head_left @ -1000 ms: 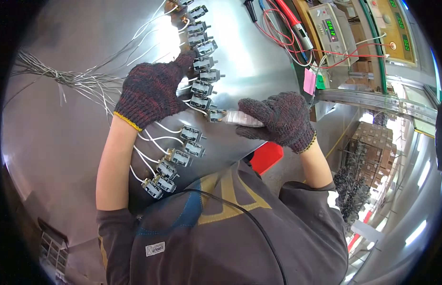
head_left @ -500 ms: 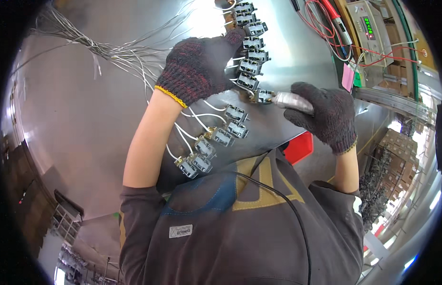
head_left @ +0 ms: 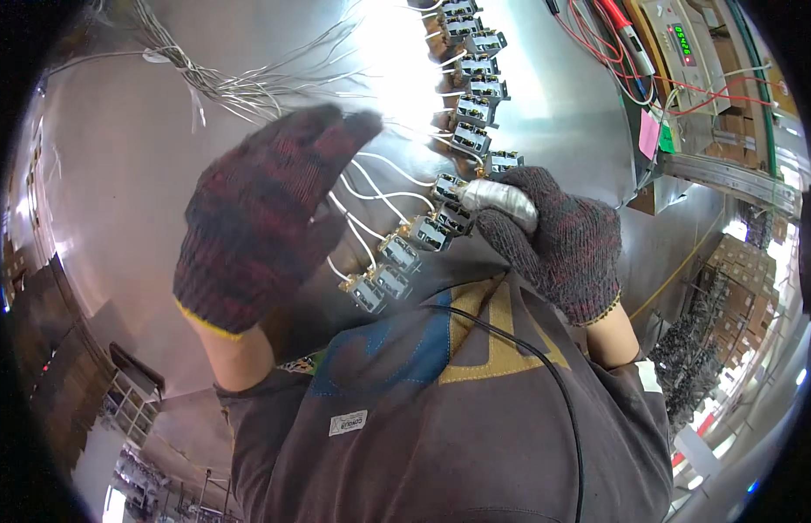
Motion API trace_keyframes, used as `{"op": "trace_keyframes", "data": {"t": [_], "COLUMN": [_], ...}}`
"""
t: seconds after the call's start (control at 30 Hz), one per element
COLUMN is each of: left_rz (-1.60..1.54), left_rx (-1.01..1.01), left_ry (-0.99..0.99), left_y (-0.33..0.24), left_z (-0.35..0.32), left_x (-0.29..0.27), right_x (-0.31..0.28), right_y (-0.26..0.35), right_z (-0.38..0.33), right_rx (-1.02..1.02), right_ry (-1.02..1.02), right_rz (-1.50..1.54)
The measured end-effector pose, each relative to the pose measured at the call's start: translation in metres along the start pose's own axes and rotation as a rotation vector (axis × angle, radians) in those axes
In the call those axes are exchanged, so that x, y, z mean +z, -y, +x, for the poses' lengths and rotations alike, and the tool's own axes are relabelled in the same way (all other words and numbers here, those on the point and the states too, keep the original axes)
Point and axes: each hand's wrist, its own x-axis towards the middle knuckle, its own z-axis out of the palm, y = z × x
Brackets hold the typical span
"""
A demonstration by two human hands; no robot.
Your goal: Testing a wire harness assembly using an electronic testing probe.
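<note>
A row of small grey metal components (head_left: 440, 222) with white wire leads runs diagonally across a shiny steel table (head_left: 118, 174). My left hand (head_left: 261, 218), in a dark knit glove, hovers raised above the table beside the lower end of the row, fingers together and extended, holding nothing. My right hand (head_left: 558, 240), also gloved, grips a short silver cylindrical tool (head_left: 501, 199) whose tip touches one of the components (head_left: 447, 187) in the middle of the row.
A bundle of loose white wires (head_left: 240, 83) fans over the table's far left. At the far right stand a beige meter with a green display (head_left: 684, 44), red cables (head_left: 614, 35) and pink and green tags (head_left: 654, 135). A black cord (head_left: 527, 349) crosses my chest.
My left hand has lifted off the row of components and drawn back toward me, its fingers now extended. My right hand keeps the tool at the row. The view has shifted closer.
</note>
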Motion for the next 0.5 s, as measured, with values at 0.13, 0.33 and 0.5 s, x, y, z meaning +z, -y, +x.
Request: {"op": "trace_keyframes", "data": {"t": [0.13, 0.33, 0.5], "left_rz": [0.145, 0.243, 0.13], "left_rx": [-0.115, 0.025, 0.262], "left_ry": [0.123, 0.09, 0.09], "left_y": [-0.008, -0.01, -0.016], "left_z": [-0.038, -0.052, -0.016], "left_x": [0.011, 0.033, 0.055], "right_x": [-0.002, -0.004, -0.012], "right_y": [-0.001, -0.009, -0.017], "right_z": [0.004, 0.013, 0.021], "right_rx": [-0.044, -0.259, -0.354], "right_ry": [0.078, 0.046, 0.057], "right_rz": [-0.134, -0.242, -0.23]}}
